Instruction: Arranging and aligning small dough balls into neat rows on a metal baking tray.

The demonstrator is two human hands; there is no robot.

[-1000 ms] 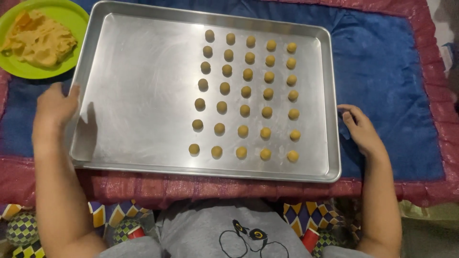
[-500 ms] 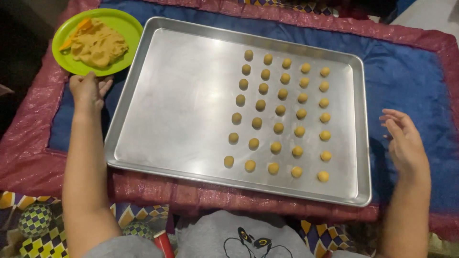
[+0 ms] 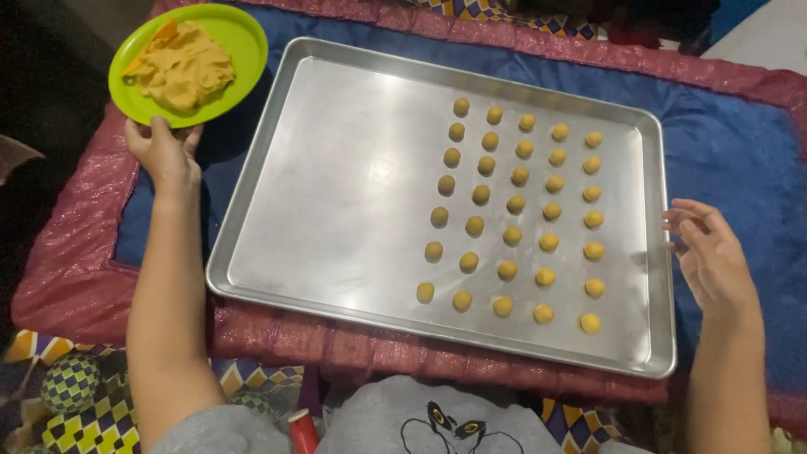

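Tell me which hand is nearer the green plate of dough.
Left. The left hand touches the near rim of the green plate. The right hand is far across the baking tray, open beside its right edge.

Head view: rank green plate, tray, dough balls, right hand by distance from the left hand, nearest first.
1. Green plate, top left: the left hand touches its near rim.
2. Tray, just right of that hand, not touched.
3. Dough balls, in rows on the tray's right half.
4. Right hand, past the tray's right edge.
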